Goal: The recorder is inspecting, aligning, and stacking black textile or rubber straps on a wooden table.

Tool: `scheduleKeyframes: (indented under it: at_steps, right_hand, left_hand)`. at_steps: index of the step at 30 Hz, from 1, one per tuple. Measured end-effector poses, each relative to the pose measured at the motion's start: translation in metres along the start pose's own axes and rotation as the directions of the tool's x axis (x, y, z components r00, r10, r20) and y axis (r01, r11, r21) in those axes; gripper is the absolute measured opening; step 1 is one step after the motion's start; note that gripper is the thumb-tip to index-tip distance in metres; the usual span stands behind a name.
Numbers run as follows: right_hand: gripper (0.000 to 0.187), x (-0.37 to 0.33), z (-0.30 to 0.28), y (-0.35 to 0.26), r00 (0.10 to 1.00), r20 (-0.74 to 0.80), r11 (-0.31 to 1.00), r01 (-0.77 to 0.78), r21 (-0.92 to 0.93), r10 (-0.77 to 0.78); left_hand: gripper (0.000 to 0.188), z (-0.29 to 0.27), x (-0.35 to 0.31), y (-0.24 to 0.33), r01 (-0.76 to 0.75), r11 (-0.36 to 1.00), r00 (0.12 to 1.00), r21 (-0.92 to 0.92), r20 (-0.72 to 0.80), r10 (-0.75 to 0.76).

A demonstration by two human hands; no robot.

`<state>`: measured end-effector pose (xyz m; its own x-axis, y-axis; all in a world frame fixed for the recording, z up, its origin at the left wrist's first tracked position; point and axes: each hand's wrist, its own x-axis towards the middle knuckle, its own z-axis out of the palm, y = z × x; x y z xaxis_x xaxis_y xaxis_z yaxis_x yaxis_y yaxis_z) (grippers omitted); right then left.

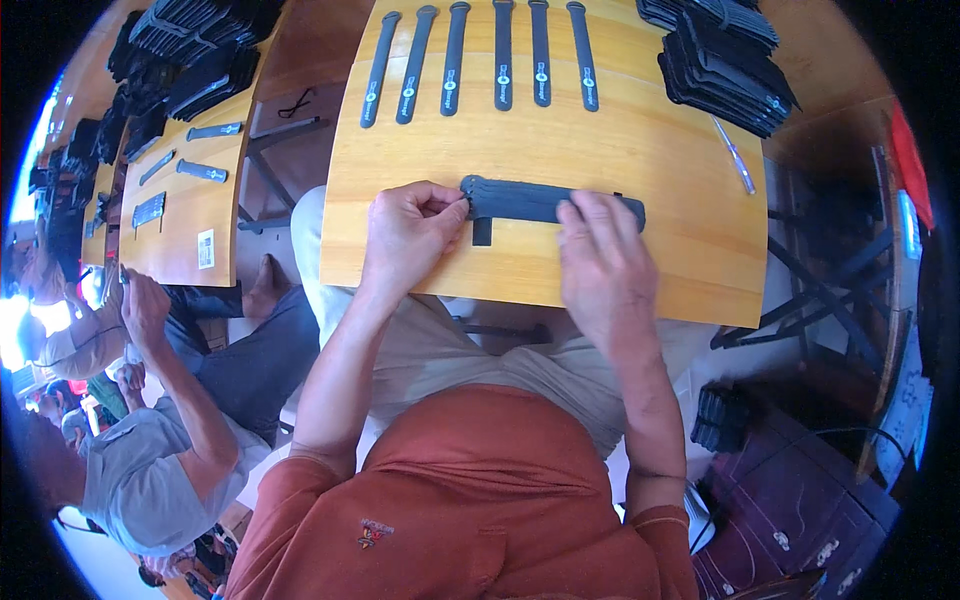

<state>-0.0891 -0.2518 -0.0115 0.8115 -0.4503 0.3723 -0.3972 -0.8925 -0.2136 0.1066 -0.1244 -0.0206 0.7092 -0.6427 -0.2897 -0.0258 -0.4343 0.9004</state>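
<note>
A small bundle of dark grey straps, laid side by side and partly overlapping, lies across the near part of the wooden table. Its left end, with rounded tips, is pinched between the thumb and fingers of my left hand. My right hand rests over the bundle's right part, fingers stretched out and slightly blurred; its fingertips touch the top strap. A short black band sticks out from under the bundle toward me. Several single straps with a pale print and rounded ends lie in a row farther off.
Stacks of black straps stand at the table's far right corner. A screwdriver lies near the right edge. At left, a co-worker sits by another wooden table with straps and dark piles on it.
</note>
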Motion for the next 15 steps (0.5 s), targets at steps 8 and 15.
scheduleKeyframes:
  at_steps: [8,15]
  right_hand:
    - [0.04,-0.007,0.022,-0.019,0.993,0.091,0.997,0.074,0.035,-0.077]
    - [0.04,-0.01,0.024,-0.018,0.994,0.082,0.996,0.062,0.065,-0.067]
  left_hand:
    - [0.013,-0.001,-0.003,0.003,-0.031,0.999,0.999,-0.01,0.012,0.031]
    - [0.013,-0.005,-0.008,-0.007,-0.267,0.912,0.949,0.311,-0.081,0.305]
